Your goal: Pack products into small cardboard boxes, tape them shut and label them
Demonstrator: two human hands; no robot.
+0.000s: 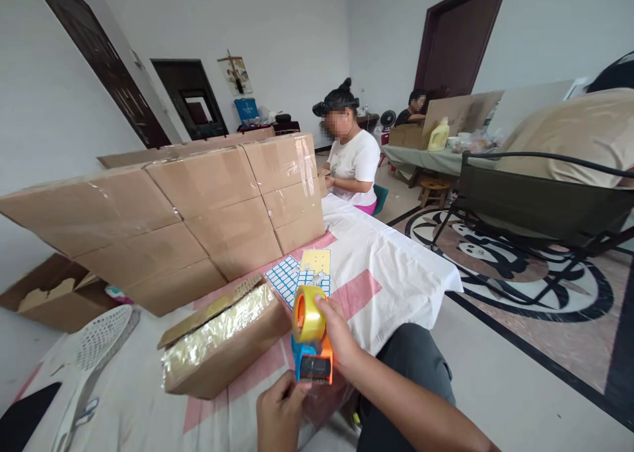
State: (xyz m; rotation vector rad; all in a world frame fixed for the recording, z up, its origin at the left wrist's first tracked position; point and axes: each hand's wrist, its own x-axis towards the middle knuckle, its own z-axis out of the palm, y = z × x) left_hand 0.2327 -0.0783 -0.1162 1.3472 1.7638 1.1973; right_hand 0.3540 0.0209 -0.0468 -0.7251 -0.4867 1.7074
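Note:
My right hand (339,336) is wrapped round a blue and orange tape dispenser (311,359) that carries a roll of yellowish clear tape (307,313). My left hand (280,412) is just below it, fingers pinched at the dispenser's blade end, apparently on the loose tape end. Left of the dispenser lies a small cardboard box (222,343) on the cloth-covered table (391,267), its top covered in shiny tape and one flap raised.
A wall of stacked taped cartons (198,207) fills the table's far left. Blue label sheets (297,277) lie behind the dispenser. A white swatter (92,353) and a dark phone (24,415) lie at the left. Another person (351,158) sits at the far end. A folding cot (539,201) stands right.

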